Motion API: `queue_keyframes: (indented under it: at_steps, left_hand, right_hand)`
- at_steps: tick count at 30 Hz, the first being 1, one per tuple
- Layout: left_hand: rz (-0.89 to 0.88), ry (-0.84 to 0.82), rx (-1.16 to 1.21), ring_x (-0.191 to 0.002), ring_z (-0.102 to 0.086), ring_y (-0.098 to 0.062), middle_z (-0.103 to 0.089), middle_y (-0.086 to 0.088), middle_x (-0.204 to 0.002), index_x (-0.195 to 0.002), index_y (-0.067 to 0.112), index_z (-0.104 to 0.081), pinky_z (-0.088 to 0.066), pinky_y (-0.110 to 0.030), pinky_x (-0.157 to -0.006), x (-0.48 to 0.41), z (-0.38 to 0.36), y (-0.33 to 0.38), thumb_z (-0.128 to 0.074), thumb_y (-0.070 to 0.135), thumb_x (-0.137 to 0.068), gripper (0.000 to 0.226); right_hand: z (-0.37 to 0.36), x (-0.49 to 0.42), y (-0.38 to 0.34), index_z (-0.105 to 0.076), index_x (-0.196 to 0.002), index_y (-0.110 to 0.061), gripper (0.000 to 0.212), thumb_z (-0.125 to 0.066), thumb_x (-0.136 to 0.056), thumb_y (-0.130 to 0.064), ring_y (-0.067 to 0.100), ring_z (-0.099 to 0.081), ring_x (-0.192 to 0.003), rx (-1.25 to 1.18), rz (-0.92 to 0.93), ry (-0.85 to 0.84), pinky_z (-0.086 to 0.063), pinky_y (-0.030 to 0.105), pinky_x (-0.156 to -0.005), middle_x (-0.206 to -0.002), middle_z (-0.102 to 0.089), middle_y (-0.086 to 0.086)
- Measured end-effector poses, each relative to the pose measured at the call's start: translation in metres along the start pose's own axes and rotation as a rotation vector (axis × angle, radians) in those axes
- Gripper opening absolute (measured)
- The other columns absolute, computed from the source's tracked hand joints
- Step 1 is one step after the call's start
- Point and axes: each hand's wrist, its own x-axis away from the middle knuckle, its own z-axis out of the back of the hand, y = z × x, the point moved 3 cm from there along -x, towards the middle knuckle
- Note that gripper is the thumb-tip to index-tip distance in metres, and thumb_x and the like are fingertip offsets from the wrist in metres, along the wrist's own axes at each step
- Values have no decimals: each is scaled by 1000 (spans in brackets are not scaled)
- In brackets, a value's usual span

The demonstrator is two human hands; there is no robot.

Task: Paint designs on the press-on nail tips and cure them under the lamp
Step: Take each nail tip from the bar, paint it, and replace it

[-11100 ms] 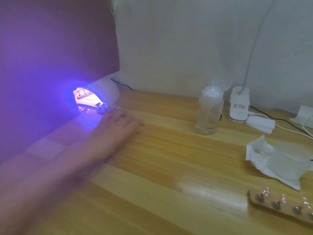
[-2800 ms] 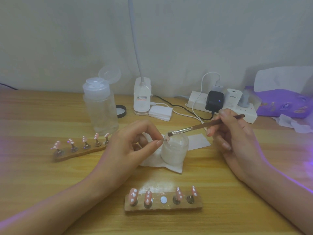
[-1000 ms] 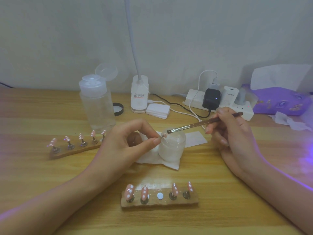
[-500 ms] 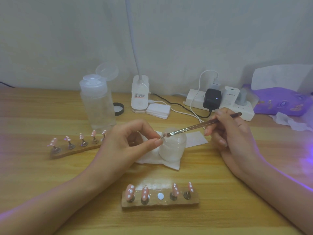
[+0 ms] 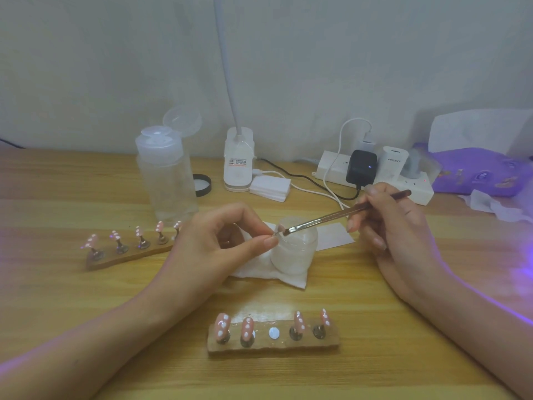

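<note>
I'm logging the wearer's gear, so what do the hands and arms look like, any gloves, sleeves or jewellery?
The left hand and right hand are bare: no gloves, rings or watch, and no sleeves show on either forearm. A purple glow edges both arms.

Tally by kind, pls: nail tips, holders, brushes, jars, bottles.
nail tips: 10 (4 on the near holder, 5 on the far holder, 1 pinched in the left hand)
holders: 2
brush: 1
jar: 1
bottle: 1
total: 15
</note>
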Motion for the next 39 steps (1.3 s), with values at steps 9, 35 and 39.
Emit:
queue_keyframes:
  at_steps: [9, 35, 39]
  left_hand:
    - [0, -6, -7, -52, -43, -9, -58, 1, -58, -74, 21, -71, -34, -17, -50, 0, 1, -1, -79, 37, -79, 19]
    - [-27, -13, -8, -51, -41, -8, -50, 14, -53, -73, 25, -68, -32, -12, -49, -1, -1, -6, -73, 33, -80, 12]
    - [-37, -8, -12, -49, -37, -9, -45, 10, -50, -74, 23, -67, -30, -12, -48, -1, -1, -7, -72, 32, -82, 13]
  right_hand:
    - [2, -1, 1, -59, -71, -21, 31, -50, -100, -24, 9, -29, -38, -26, -4, 11, -29, 14, -41, -57, -63, 7]
    - [1, -1, 1, -56, -74, -17, 26, -51, -99, -24, 9, -32, -36, -32, 4, 27, -30, 15, -40, -54, -61, 7]
    - [0, 0, 0, -59, -72, -22, 25, -56, -95, -33, 9, -35, -38, -43, 34, -28, -29, 16, -41, -56, -62, 6]
